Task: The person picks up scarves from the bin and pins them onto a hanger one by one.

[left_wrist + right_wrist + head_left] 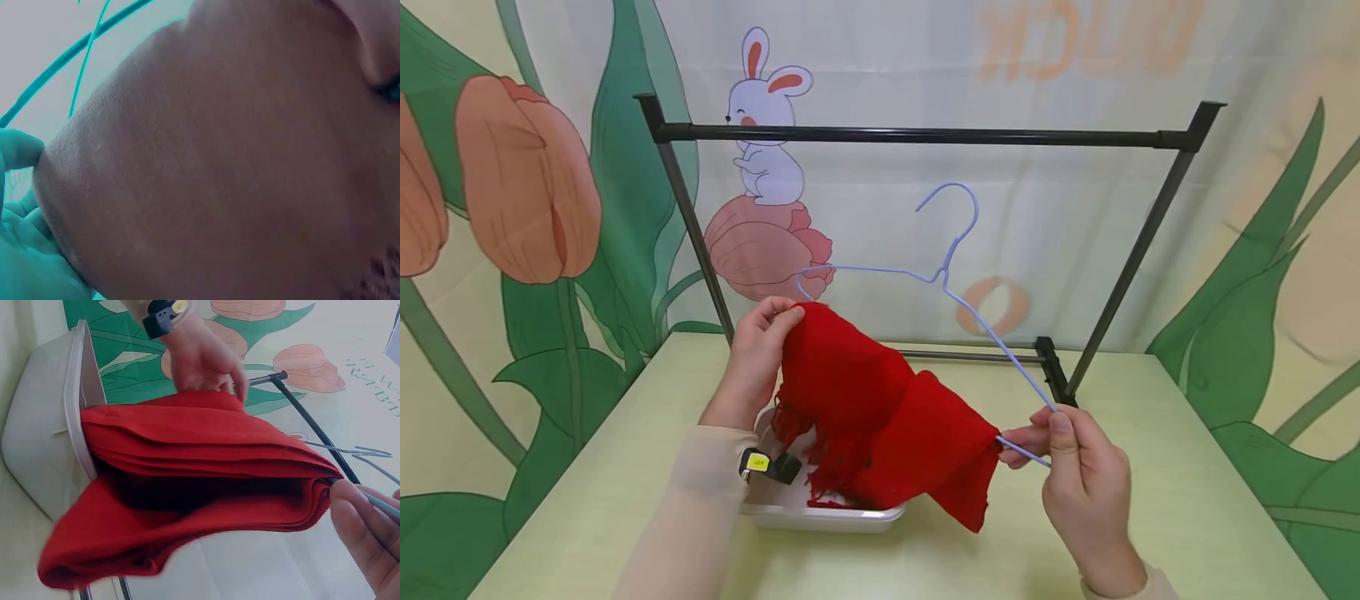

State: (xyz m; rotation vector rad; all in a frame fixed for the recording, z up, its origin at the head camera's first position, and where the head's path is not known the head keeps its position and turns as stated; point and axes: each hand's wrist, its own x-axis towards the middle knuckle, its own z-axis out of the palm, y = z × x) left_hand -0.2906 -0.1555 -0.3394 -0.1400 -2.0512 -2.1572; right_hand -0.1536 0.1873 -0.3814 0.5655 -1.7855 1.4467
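One folded red scarf (887, 400) hangs over a white basin (823, 522). Above the basin's left side, the left hand (754, 360) has its fingers pinching a scarf corner; right of the basin, the right hand (1086, 483) has its fingers gripping a lilac hanger (944, 273), its lower bar running into the scarf. Behind the basin, a black rack (910, 136) stands on the table (970, 571). Backdrop lettering (375, 374) beyond shows "RABB"; a yellow label (758, 462) beside the basin is too small to read.
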